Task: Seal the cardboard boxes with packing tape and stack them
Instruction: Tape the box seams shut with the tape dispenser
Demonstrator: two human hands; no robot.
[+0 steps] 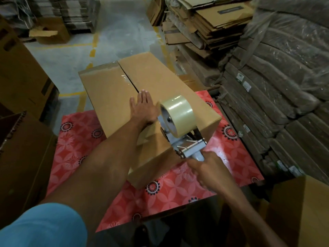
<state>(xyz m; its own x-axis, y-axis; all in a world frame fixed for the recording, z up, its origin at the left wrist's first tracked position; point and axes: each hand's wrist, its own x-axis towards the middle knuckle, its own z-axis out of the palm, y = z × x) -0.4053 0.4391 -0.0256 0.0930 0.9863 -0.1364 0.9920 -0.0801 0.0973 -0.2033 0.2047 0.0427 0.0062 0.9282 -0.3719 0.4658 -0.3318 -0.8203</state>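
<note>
Cardboard box (110, 91) lies smooth under the flat, straight-fingered left hand (143, 108) while the right hand (207, 166) grips a glossy-rolled tape dispenser (179, 125).

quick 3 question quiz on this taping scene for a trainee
1. True or false: the left hand lies flat on the box.
2. Which hand grips the tape gun? A: left hand. B: right hand.
3. Fill in: the box sits on a ___ patterned cloth.

Key: 1 true; 2 B; 3 red.
</note>
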